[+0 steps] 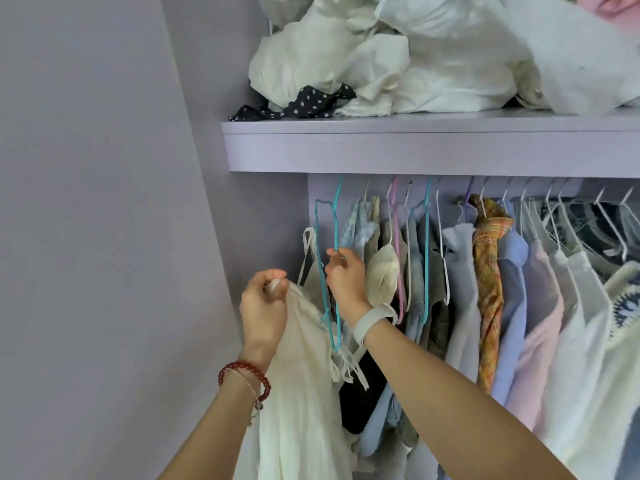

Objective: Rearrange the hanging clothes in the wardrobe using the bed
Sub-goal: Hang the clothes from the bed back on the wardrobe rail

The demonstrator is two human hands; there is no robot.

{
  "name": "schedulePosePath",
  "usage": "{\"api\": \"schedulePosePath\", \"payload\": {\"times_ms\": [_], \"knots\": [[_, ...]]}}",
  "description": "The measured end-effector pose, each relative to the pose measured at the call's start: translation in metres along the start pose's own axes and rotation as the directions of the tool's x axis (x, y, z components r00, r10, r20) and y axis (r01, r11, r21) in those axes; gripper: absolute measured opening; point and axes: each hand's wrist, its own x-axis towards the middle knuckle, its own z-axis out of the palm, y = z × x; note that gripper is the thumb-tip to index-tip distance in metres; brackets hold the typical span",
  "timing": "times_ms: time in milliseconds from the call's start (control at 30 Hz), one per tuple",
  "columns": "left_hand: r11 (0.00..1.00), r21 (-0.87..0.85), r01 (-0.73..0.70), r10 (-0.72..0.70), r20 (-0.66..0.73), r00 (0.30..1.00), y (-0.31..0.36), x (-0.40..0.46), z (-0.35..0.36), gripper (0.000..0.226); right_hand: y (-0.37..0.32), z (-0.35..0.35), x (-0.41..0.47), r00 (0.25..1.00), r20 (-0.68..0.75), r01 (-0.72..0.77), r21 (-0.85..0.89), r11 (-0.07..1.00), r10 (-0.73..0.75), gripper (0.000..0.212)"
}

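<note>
A cream strappy dress [304, 393] hangs at the far left of the wardrobe on a teal hanger [325, 271]. My left hand [265, 306] pinches one white strap of the dress at its top. Just to its right, my right hand [346, 275] grips the teal hanger's wire near the shoulder. Beside them hangs a row of clothes: a blue floral top [360, 223], a plaid orange shirt [488, 289], a pale blue shirt [512, 306], a pink shirt [540, 323] and white garments [581, 341]. The rail itself is hidden behind the shelf.
A lilac shelf [415, 147] runs above the hangers, piled with crumpled white clothes [398, 57] and a black dotted piece [304, 103]. The lilac side wall [104, 237] closes in on the left. Several white and coloured hangers crowd the row.
</note>
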Motion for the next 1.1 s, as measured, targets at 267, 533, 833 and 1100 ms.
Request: {"api": "schedulePosePath", "payload": {"times_ms": [267,533,833,1100], "knots": [[0.994,0.064,0.084,-0.080,-0.053,0.995,-0.015,0.033,0.035,0.020,0.003,0.020,0.063,0.989,-0.120,0.073,-0.109,0.991,-0.086,0.023],[0.987,0.033,0.159,-0.154,-0.123,0.980,-0.011,0.094,0.094,0.021,0.031,-0.012,0.081,0.959,-0.246,0.071,-0.272,0.960,-0.141,0.021],[0.919,0.374,-0.121,0.027,0.247,0.969,-0.049,0.142,0.128,0.031,0.033,-0.037,0.091,0.957,-0.135,0.200,-0.334,0.921,-0.257,0.022],[0.717,0.687,-0.120,-0.380,0.528,0.760,-0.137,0.089,0.108,0.041,0.030,-0.030,0.087,0.977,-0.112,0.149,-0.262,0.954,-0.184,0.022]]}}
